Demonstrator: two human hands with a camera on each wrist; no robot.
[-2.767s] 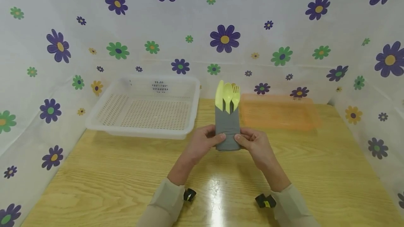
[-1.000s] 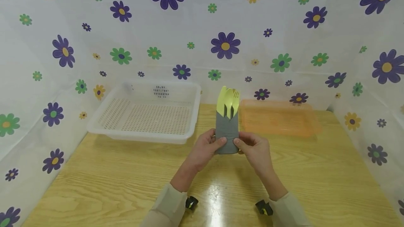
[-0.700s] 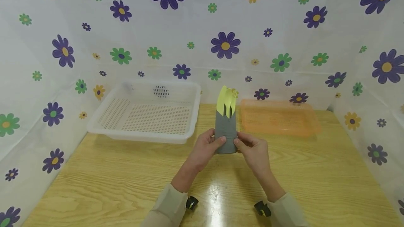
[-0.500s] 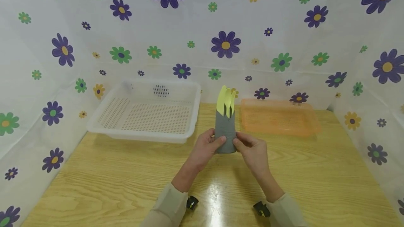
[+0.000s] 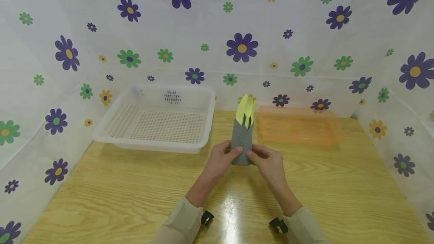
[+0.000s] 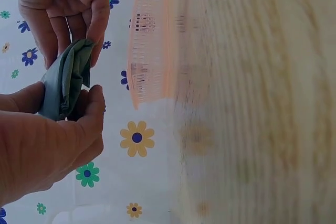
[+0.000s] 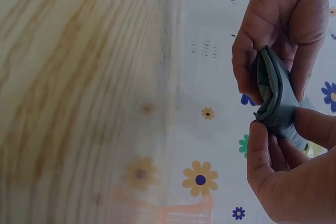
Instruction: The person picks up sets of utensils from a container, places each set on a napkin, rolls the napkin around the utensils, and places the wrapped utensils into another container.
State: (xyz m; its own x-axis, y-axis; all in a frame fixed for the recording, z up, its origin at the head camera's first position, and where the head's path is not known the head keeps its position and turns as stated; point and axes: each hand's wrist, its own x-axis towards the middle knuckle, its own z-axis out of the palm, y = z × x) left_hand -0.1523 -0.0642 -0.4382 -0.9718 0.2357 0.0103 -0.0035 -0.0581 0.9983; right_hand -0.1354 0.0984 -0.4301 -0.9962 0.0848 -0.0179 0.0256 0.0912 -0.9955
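A folded grey napkin [image 5: 242,138] is held upright above the table, its folds forming a pocket. Out of its top stick a yellow-green knife [image 5: 242,109], a spoon [image 5: 248,110] and a fork [image 5: 252,112], their lower parts hidden in the cloth. My left hand [image 5: 220,159] pinches the napkin's lower left edge, thumb in front. On the lower right edge, my right hand [image 5: 269,161] pinches it the same way. Both wrist views show the folded bottom end of the napkin [image 6: 65,80] between the two hands, with layers of cloth visible.
A white perforated basket [image 5: 152,144] stands at the back left of the wooden table [image 5: 135,191]. At the back right lies a shallow orange basket [image 5: 301,140]. A flower-print sheet [image 5: 203,22] encloses the table's back and sides.
The napkin with its cutlery has turned so its right side swings away, and its top leans slightly right. My right hand has shifted a little left with it. Both hands keep their grip.
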